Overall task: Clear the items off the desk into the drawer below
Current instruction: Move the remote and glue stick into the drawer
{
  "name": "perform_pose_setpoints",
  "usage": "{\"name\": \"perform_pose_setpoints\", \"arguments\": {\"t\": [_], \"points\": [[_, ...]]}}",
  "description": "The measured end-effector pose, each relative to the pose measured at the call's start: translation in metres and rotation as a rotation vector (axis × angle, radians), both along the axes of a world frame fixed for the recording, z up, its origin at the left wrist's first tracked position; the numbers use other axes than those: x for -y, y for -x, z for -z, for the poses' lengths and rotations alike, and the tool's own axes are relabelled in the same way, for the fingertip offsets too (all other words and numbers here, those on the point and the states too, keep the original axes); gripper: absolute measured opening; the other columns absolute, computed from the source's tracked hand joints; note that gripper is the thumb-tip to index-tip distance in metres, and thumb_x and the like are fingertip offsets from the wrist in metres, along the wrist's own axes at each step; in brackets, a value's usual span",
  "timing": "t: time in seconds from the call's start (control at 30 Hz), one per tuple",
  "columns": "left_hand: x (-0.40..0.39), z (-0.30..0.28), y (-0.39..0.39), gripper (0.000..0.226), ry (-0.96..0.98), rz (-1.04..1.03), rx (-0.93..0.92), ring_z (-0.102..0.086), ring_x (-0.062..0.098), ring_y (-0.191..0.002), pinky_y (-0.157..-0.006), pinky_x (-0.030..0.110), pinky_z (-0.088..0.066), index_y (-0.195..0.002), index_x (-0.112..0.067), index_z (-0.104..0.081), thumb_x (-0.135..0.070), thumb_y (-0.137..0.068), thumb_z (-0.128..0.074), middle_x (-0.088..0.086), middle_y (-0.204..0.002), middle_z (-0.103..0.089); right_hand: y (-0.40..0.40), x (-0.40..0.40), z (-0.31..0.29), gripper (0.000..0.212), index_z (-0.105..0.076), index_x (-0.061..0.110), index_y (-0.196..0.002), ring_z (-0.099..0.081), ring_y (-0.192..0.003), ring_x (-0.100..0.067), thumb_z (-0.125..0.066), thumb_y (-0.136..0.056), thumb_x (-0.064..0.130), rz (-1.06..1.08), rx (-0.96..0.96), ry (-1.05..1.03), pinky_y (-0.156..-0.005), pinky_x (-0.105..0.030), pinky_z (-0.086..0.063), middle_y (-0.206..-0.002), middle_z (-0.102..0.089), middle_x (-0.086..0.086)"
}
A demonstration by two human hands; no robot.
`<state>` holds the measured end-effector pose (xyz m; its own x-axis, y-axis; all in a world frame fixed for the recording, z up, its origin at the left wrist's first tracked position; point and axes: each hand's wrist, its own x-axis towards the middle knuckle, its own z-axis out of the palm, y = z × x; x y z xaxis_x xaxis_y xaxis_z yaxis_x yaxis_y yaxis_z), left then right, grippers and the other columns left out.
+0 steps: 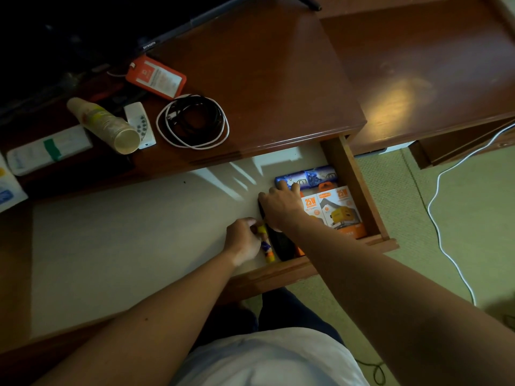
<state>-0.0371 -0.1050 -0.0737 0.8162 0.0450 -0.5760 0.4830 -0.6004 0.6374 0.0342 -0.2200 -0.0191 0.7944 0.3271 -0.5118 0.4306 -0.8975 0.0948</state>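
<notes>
The drawer (359,188) is pulled out below the desk (273,87), its pale floor mostly bare. In its right end lie a blue packet (320,174) and two orange-and-white charger boxes (338,210). My right hand (280,204) rests on a dark flat object (281,243) beside the boxes. My left hand (242,239) grips a yellow and blue glue stick (267,250) lying just left of that dark object. Still on the desk are a coiled black and white cable (193,121), an orange card holder (156,78), a stack of paper cups (103,123) and a white remote (140,123).
A dark TV screen (69,32) stands at the back left of the desk. A white box (47,150) and another carton (8,188) lie at the far left. A white cord (440,218) trails across the green floor on the right. A lower desk section (434,71) extends right.
</notes>
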Motion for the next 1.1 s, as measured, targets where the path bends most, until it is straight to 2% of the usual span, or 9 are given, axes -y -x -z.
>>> {"name": "perform_pose_setpoints", "arguments": {"t": [0.13, 0.33, 0.43, 0.6, 0.77, 0.87, 1.0, 1.1], "points": [[0.005, -0.002, 0.005, 0.007, 0.008, 0.001, 0.025, -0.065, 0.011, -0.083, -0.075, 0.025, -0.051, -0.087, -0.02, -0.072, -0.014, -0.085, -0.073, -0.008, -0.085, -0.072, 0.001, 0.003, 0.005, 0.045, -0.051, 0.019, -0.137, -0.035, -0.134, -0.037, -0.059, -0.094, 0.031, 0.026, 0.002, -0.038, -0.105, -0.059, -0.028, -0.135, -0.056, -0.012], [0.005, -0.001, 0.004, 0.006, -0.015, 0.063, 0.058, -0.064, 0.014, -0.085, -0.074, 0.025, -0.048, -0.088, -0.017, -0.071, -0.016, -0.084, -0.075, -0.004, -0.088, -0.071, 0.008, 0.007, 0.009, 0.055, -0.045, 0.021, -0.143, -0.038, -0.13, -0.036, -0.061, -0.093, 0.034, 0.074, 0.031, -0.105, -0.101, -0.055, -0.032, -0.136, -0.054, -0.012], [0.005, 0.001, 0.004, 0.011, -0.06, 0.135, 0.098, -0.064, 0.016, -0.086, -0.075, 0.03, -0.05, -0.089, -0.015, -0.069, -0.019, -0.084, -0.077, -0.001, -0.09, -0.07, 0.012, 0.008, 0.01, 0.056, -0.045, 0.021, -0.143, -0.038, -0.13, -0.037, -0.063, -0.091, 0.031, 0.109, 0.031, -0.125, -0.1, -0.055, -0.033, -0.135, -0.055, -0.011], [0.006, -0.002, 0.002, 0.016, -0.079, 0.146, 0.109, -0.064, 0.022, -0.087, -0.079, 0.038, -0.054, -0.089, -0.013, -0.065, -0.022, -0.084, -0.076, 0.004, -0.092, -0.069, 0.019, 0.012, 0.01, 0.071, -0.038, 0.024, -0.147, -0.032, -0.135, -0.036, -0.071, -0.085, 0.027, 0.158, 0.019, -0.187, -0.105, -0.059, -0.03, -0.143, -0.05, -0.008], [0.003, -0.006, 0.0, 0.007, -0.047, 0.183, 0.056, -0.064, 0.024, -0.09, -0.075, 0.032, -0.051, -0.086, -0.011, -0.066, -0.016, -0.083, -0.071, 0.004, -0.091, -0.07, 0.024, 0.012, 0.012, 0.066, -0.038, 0.023, -0.147, -0.029, -0.137, -0.037, -0.068, -0.088, 0.026, 0.152, 0.048, -0.187, -0.106, -0.06, -0.029, -0.146, -0.046, -0.009], [0.003, -0.007, -0.001, 0.008, -0.055, 0.21, 0.062, -0.064, 0.026, -0.094, -0.078, 0.032, -0.051, -0.089, -0.01, -0.068, -0.015, -0.083, -0.071, 0.007, -0.096, -0.07, 0.027, 0.01, 0.012, 0.065, -0.039, 0.024, -0.147, -0.027, -0.138, -0.037, -0.068, -0.089, 0.024, 0.163, 0.061, -0.179, -0.108, -0.061, -0.027, -0.147, -0.044, -0.01], [0.001, -0.009, 0.0, 0.01, -0.086, 0.203, 0.093, -0.062, 0.026, -0.09, -0.072, 0.031, -0.047, -0.086, -0.012, -0.063, -0.018, -0.083, -0.071, 0.006, -0.092, -0.068, 0.034, 0.008, 0.011, 0.062, -0.043, 0.022, -0.143, -0.024, -0.139, -0.036, -0.068, -0.086, 0.021, 0.186, 0.073, -0.176, -0.107, -0.063, -0.026, -0.146, -0.043, -0.01], [-0.008, -0.011, 0.001, 0.016, -0.086, 0.195, 0.081, -0.062, 0.027, -0.097, -0.083, 0.033, -0.051, -0.1, -0.011, -0.064, -0.017, -0.087, -0.069, 0.007, -0.104, -0.067, 0.038, 0.004, 0.007, 0.055, -0.045, 0.022, -0.14, -0.024, -0.138, -0.035, -0.063, -0.088, 0.017, 0.207, 0.078, -0.195, -0.106, -0.062, -0.026, -0.146, -0.042, -0.009]]}}
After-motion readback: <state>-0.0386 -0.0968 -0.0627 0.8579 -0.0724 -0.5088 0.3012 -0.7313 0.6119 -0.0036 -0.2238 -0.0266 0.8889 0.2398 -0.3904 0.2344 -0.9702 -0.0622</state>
